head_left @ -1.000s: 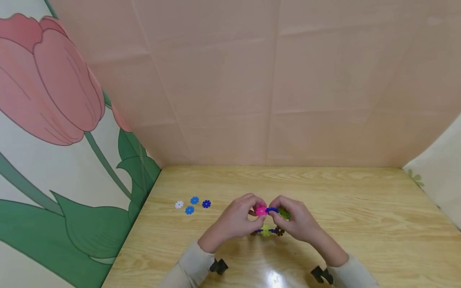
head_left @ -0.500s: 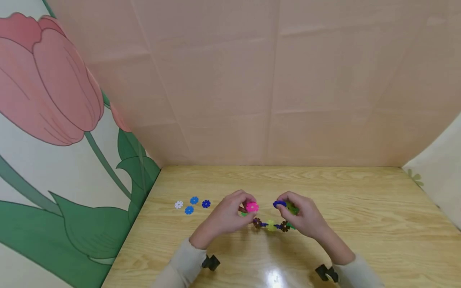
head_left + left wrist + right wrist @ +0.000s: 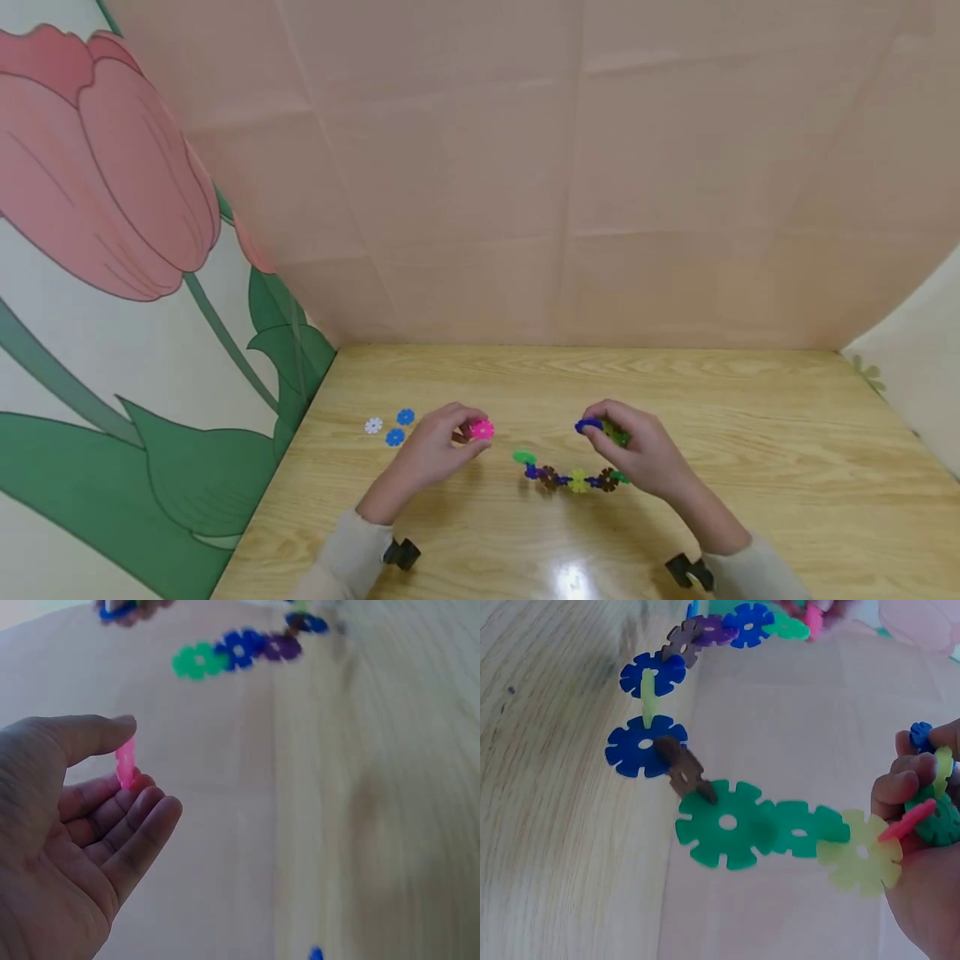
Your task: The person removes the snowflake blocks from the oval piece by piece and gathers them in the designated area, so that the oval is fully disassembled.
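Note:
In the head view my left hand point(image 3: 427, 450) pinches a pink notched plastic flower disc point(image 3: 483, 429) between thumb and fingers, above the table. The left wrist view shows that disc point(image 3: 125, 761) nearly edge-on. My right hand point(image 3: 645, 454) holds a linked chain of such discs, pinching near a dark blue disc point(image 3: 589, 426) at one end. The chain sags toward me through brown, yellow point(image 3: 578, 481) and blue discs to a light green disc point(image 3: 524, 457) at its other end. In the right wrist view, green discs point(image 3: 727, 823) and a pale yellow disc point(image 3: 861, 853) lead into the hand.
Left of my left hand lie a white disc point(image 3: 373, 426) and two light blue discs point(image 3: 395, 437) on the wooden table point(image 3: 787, 450). A pink cloth backdrop point(image 3: 480, 208) rises behind the table's far edge. A tulip-patterned panel point(image 3: 135, 175) borders the left side.
The pink disc, earlier against the dark blue end disc, has moved left with my left hand, away from the chain. My left hand now covers the loose dark blue disc's place. The right hand shifted slightly right.

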